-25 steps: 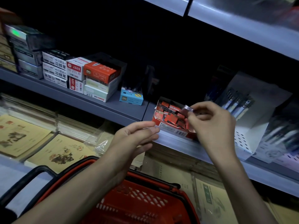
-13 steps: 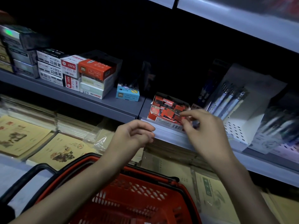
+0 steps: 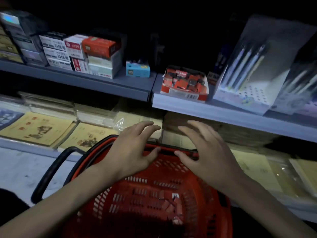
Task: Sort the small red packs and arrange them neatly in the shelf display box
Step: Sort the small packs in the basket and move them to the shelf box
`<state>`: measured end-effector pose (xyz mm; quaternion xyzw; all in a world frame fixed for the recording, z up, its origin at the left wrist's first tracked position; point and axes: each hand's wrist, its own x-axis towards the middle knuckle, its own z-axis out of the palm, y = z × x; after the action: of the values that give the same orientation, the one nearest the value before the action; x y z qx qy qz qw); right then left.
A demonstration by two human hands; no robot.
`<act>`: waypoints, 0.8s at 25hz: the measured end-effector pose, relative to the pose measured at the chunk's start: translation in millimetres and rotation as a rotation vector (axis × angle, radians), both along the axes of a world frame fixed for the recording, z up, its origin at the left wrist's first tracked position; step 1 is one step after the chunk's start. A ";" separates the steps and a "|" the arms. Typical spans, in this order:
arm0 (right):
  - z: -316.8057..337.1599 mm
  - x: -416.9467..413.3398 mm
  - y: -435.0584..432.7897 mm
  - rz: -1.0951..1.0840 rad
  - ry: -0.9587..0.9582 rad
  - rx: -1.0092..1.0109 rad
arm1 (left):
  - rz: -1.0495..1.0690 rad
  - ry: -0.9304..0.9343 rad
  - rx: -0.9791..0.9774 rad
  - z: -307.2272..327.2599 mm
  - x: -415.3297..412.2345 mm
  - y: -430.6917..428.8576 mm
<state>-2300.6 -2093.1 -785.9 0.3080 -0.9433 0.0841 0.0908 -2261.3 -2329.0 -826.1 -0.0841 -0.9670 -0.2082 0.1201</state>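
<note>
The red and white display box (image 3: 183,95) sits at the front edge of the grey shelf (image 3: 231,115), holding several small red packs (image 3: 184,81) in a loose jumble. More small red packs (image 3: 171,208) lie at the bottom of the red basket (image 3: 154,194). My left hand (image 3: 132,152) and my right hand (image 3: 205,153) hover side by side over the basket's far rim, well below the box. Both have spread, relaxed fingers and hold nothing.
Stacked stationery boxes (image 3: 82,54) and a small blue box (image 3: 138,70) stand on the shelf to the left. A white pen display (image 3: 253,66) stands right of the red box. Wrapped paper pads (image 3: 39,129) lie on the lower shelf. The basket has a black handle (image 3: 49,170).
My right hand has left the display box, no longer holding a pack, and dropped to the basket. My left hand has also moved down over the basket, fingers spread.
</note>
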 end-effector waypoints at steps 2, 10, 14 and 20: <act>-26.3 9.3 10.5 0.016 -0.026 0.059 | -0.010 -0.080 -0.121 -16.5 12.7 -4.1; -157.9 44.9 50.8 0.104 -0.157 0.439 | -0.060 -0.317 -0.488 -99.1 43.6 -31.5; -190.9 66.3 70.2 0.204 -0.175 0.597 | -0.102 -0.391 -0.688 -142.1 62.7 -52.0; -217.2 126.2 85.2 0.276 -0.250 0.676 | -0.066 -0.616 -0.947 -187.3 114.7 -39.0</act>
<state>-2174.5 -2007.8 -1003.1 0.4321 -0.8712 -0.1835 -0.1437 -2146.5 -2368.0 -1013.4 -0.0944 -0.9421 0.2298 -0.2251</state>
